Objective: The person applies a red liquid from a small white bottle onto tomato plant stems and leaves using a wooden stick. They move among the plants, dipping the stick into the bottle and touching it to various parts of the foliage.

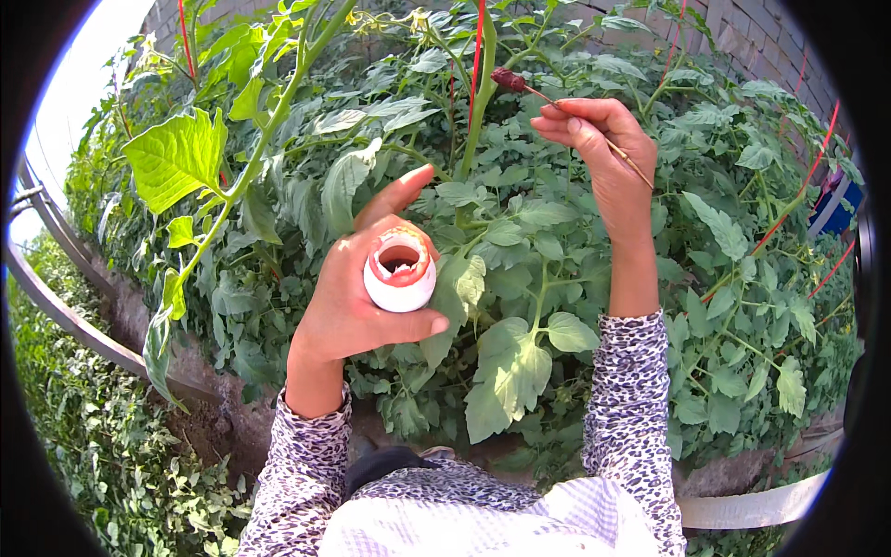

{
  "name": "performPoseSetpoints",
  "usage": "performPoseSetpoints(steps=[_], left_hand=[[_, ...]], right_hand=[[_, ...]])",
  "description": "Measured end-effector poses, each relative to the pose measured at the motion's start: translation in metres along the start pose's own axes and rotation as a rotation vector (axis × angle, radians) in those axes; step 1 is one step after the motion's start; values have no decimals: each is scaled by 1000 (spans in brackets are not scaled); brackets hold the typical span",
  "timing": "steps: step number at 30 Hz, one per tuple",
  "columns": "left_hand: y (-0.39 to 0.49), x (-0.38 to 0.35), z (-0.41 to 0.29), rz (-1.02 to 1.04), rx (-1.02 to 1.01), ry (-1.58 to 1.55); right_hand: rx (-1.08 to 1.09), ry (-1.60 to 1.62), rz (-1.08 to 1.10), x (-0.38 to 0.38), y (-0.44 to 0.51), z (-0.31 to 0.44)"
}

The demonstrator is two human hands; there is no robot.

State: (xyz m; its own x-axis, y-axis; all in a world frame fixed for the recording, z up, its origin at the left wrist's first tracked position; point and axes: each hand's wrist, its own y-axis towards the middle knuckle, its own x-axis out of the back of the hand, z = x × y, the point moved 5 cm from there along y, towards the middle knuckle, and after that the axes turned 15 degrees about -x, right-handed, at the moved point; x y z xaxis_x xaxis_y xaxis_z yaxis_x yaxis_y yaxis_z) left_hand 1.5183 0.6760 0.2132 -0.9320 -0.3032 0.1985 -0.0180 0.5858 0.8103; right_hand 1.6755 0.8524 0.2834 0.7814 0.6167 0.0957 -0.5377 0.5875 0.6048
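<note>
My left hand holds a small white bottle whose open top is rimmed with red and has dark liquid inside. Between the thumb and fingers of my right hand is a thin wooden stick. A dark red, soaked tip on the stick lies close to the thick green stem of a tomato plant; whether they touch I cannot tell. Yellow tomato flowers show at the top, left of that stem. Broad tomato leaves hang below and between my hands.
Red strings run up beside several stems. A leafy tomato shoot leans across the left. Curved pale pipes lie at the left, with a pale band at the lower right. Behind the plants stands a brick wall.
</note>
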Motion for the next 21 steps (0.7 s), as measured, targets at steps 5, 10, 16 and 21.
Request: performPoseSetpoints(steps=[5,10,16,21], left_hand=[[6,-6,11,-18,108,-98],[26,-7,34,-142,266,-235],[71,-14,81,-170,239,-336],[84,-30,96,-164,213,-360]], right_hand=[[5,62,37,1,9,-17],[44,27,28,8,8,-19],[40,34,-34,17,5,-20],[25,79,-55,20,0,-22]])
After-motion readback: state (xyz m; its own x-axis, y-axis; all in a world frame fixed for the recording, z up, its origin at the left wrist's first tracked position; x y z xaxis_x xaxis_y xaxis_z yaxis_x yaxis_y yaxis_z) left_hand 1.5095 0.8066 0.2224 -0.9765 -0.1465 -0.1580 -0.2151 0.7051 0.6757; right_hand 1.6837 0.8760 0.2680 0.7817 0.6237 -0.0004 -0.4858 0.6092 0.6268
